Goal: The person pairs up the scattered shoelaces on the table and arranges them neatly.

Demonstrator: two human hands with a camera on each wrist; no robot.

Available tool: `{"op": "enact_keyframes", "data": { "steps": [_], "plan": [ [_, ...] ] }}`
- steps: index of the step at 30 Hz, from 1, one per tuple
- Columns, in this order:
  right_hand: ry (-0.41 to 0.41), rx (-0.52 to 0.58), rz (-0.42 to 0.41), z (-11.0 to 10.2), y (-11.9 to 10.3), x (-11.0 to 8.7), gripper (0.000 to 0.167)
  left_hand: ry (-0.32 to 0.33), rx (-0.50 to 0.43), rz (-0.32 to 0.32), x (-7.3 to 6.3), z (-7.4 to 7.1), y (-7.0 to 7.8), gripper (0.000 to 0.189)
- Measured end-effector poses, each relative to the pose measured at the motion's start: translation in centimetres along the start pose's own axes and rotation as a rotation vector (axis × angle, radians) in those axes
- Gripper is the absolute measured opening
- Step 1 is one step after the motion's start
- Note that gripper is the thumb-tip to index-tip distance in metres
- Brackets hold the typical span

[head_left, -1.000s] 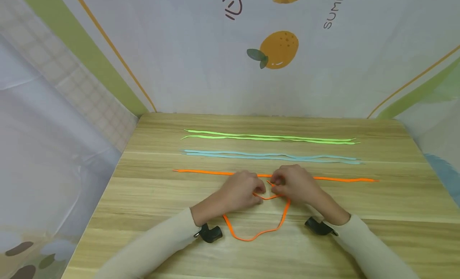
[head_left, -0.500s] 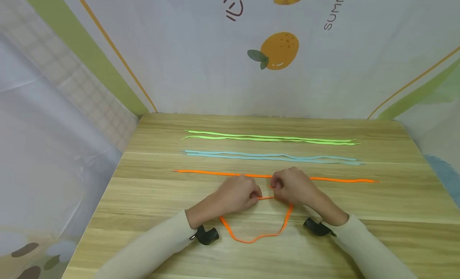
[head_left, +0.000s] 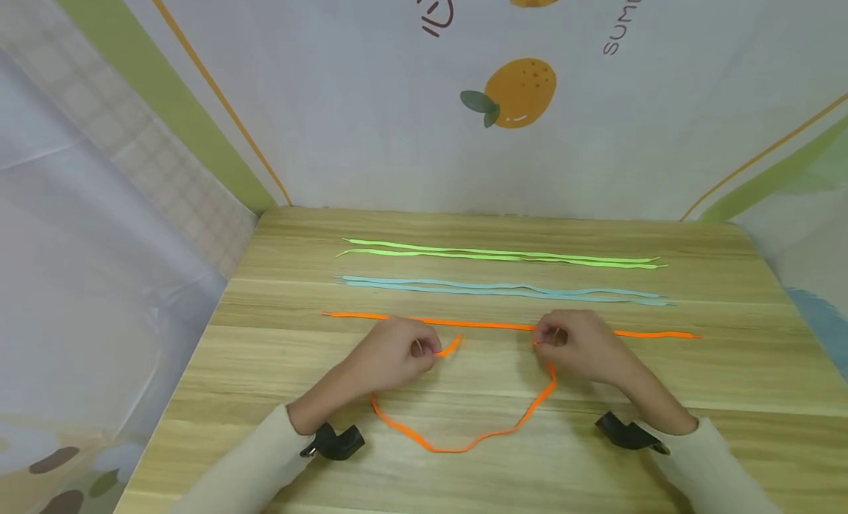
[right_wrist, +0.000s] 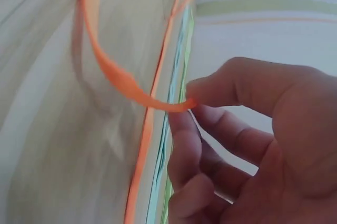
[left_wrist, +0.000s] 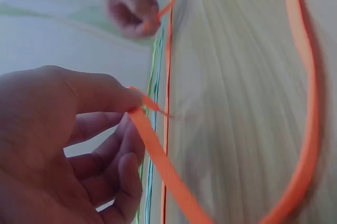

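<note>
An orange shoelace (head_left: 464, 448) hangs in a wide loop toward the near side of the table, held by both hands. Near one end, my left hand (head_left: 397, 356) pinches it between thumb and forefinger, and a short tail sticks out to the right. My right hand (head_left: 583, 344) pinches the lace by its other end. In the left wrist view the pinched lace (left_wrist: 168, 174) runs down from the thumb (left_wrist: 113, 92). The right wrist view shows the lace (right_wrist: 124, 83) curving up to the fingertips (right_wrist: 197, 89). A gap separates the hands.
Beyond the hands a second orange shoelace (head_left: 477, 324) lies straight across the wooden table (head_left: 278, 396). Behind it lie two light blue shoelaces (head_left: 450, 285), then two lime green shoelaces (head_left: 450, 253). A printed white curtain (head_left: 371, 131) hangs along the table's back edge.
My hands have moved apart, the left one to the left and the right one to the right. The lace's loop has widened between them, and a short tail now shows beyond the left fingers.
</note>
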State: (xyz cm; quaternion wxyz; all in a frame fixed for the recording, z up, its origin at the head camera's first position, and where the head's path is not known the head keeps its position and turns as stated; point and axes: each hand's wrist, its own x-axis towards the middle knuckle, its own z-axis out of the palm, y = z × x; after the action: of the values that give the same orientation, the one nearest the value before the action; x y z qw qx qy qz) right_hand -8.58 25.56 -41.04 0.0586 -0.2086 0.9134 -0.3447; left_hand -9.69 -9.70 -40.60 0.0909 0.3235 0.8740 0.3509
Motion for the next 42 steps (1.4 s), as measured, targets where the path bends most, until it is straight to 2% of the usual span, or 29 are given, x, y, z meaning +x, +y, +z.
{"op": "enact_keyframes", "data": {
  "steps": [9, 17, 20, 22, 26, 31, 34, 37, 42],
  "plan": [
    [0.071, 0.150, 0.189, -2.9, 1.8, -3.6, 0.003, 0.144, -0.171, -0.187, -3.0, -3.1, -2.0, 0.003],
    [0.184, 0.153, 0.305, -6.1, 3.8, -6.3, 0.021, 0.307, -0.171, -0.330, -5.2, -6.9, -4.3, 0.007],
    [0.236, 0.188, 0.358, -7.2, 4.9, -7.2, 0.021, 0.367, -0.190, -0.371, -5.8, -7.9, -5.1, 0.009],
    [0.277, 0.249, 0.388, -7.8, 5.6, -7.8, 0.017, 0.398, -0.199, -0.405, -6.2, -8.4, -5.6, 0.013],
    [0.370, 0.360, 0.447, -8.6, 7.0, -8.8, 0.008, 0.463, -0.211, -0.478, -6.7, -9.0, -6.3, 0.020],
    [0.468, 0.535, 0.448, -9.2, 8.0, -9.5, 0.018, 0.535, -0.268, -0.536, -7.0, -9.1, -6.7, 0.022],
    [0.490, 0.576, 0.454, -9.3, 8.2, -9.7, 0.022, 0.551, -0.358, -0.563, -6.8, -9.3, -6.8, 0.024],
    [0.499, 0.516, 0.493, -9.4, 8.1, -9.9, 0.025, 0.569, -0.471, -0.573, -6.6, -9.5, -6.8, 0.027],
    [0.519, 0.545, 0.518, -9.5, 8.2, -10.4, 0.026, 0.601, -0.602, -0.557, -6.4, -9.7, -6.9, 0.013]
  ]
}}
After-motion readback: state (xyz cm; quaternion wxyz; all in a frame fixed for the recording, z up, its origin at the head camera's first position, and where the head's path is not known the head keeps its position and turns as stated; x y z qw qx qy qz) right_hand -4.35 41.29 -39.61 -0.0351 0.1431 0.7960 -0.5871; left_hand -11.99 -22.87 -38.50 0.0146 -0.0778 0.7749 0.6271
